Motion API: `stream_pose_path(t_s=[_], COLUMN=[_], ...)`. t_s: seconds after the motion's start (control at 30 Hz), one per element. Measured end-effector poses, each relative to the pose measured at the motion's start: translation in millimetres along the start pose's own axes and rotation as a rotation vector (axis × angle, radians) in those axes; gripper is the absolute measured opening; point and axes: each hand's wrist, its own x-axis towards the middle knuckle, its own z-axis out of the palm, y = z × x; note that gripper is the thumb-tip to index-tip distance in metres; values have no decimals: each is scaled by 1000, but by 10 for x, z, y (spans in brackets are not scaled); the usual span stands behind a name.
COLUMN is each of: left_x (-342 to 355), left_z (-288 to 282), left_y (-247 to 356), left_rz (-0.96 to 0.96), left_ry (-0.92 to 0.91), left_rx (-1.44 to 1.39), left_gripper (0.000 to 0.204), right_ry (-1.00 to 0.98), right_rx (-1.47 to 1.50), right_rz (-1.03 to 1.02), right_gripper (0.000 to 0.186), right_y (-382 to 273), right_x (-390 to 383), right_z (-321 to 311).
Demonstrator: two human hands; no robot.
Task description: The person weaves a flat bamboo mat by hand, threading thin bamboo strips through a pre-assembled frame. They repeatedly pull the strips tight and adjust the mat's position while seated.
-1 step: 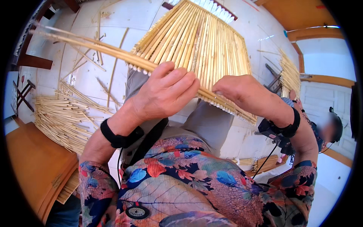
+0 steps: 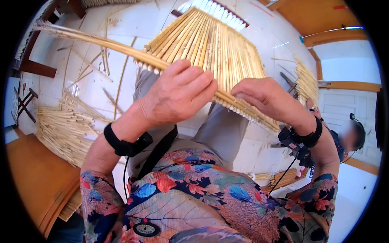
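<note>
The mat (image 2: 233,50) of thin stalks slants above your knees (image 2: 225,127), its near edge toward you. Your left hand (image 2: 176,94) has its fingers curled closed around the long stalks (image 2: 113,46) running along that edge and out past its left corner. Your right hand (image 2: 263,97) bends over the same edge, nearer the right corner, fingers together; whether they grip anything, I cannot tell. On the floor (image 2: 150,26), a stalk pile (image 2: 63,131) lies left of you; another person (image 2: 338,137) is at your right.
</note>
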Motion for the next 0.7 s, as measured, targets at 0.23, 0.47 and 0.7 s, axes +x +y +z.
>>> stream_pose_path(t_s=[0.23, 0.47, 0.7], left_x=[1284, 1665, 1646], left_z=[-161, -363, -430], left_y=[-521, -616, -593], left_rz=[81, 90, 119], left_ry=[-57, -83, -197], left_rx=[-36, -122, -204], left_gripper=[29, 28, 31], right_ry=[155, 183, 123], right_rx=[-58, -11, 87], right_rz=[28, 75, 108], right_gripper=[13, 13, 11], right_y=[115, -32, -82], right_x=[-184, -277, -291], right_z=[-1195, -1488, -1388])
